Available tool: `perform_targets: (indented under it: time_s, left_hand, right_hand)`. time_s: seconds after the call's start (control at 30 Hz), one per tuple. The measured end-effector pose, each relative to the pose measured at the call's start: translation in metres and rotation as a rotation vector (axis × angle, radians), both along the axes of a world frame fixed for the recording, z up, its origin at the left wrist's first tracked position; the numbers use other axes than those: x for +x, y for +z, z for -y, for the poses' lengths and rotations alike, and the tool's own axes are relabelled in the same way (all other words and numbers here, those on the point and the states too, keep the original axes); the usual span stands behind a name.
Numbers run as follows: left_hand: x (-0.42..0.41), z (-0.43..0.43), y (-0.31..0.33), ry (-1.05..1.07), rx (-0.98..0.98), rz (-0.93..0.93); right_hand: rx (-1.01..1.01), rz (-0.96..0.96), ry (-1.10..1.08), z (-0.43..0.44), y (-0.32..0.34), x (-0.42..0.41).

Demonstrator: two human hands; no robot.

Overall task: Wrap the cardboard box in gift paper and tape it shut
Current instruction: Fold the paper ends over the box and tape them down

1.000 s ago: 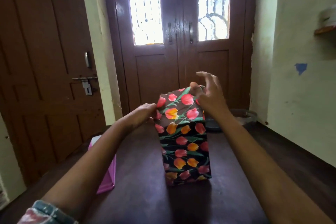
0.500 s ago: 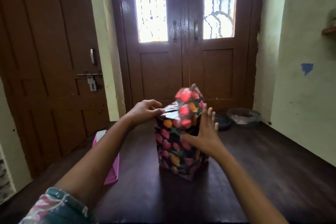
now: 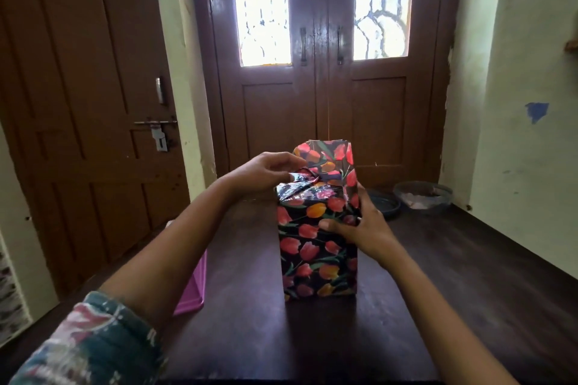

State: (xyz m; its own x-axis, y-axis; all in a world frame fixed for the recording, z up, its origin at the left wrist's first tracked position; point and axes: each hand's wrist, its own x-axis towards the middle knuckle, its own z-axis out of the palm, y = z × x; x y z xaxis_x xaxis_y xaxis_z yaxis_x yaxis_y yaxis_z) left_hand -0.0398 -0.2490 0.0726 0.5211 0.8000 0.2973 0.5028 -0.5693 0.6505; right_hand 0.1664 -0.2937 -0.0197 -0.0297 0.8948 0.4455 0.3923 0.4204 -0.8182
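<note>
Wrapped box (image 3: 317, 247) upright on dark table (image 3: 250, 337). Left hand (image 3: 262, 170) pinches the folded top paper (image 3: 300, 189); right hand (image 3: 359, 228) grips the box's right edge. Beyond the fingers (image 3: 289, 161), brown doors (image 3: 316, 87); left of them, pink tray (image 3: 194, 294).

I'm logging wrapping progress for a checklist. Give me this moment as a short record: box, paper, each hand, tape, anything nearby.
box: upright on the table, sides covered; box
paper: floral paper folded down over the near top; far flap stands up, not yet folded
left hand: left hand pinches the folded paper at the top's left edge
right hand: right hand grips the box's right front corner, thumb on the front face
tape: none in view
nearby: pink tray left of the box, partly behind the left arm
</note>
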Motion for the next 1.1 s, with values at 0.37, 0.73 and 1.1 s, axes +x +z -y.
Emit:
perform_targets:
  time_s: [0.37, 0.73, 1.1]
  left_hand:
    - [0.044, -0.041, 0.021, 0.159, 0.450, -0.718]
    - [0.000, -0.014, 0.063, 0.003, 0.529, 0.039]
    - [-0.023, -0.016, 0.016, 0.036, 0.282, 0.361]
  right_hand:
    - [-0.104, -0.071, 0.110, -0.007, 0.002, 0.001]
    - [0.066, -0.211, -0.025, -0.016, 0.001, 0.004]
    - [0.368, -0.102, -0.234, -0.002, 0.021, -0.017]
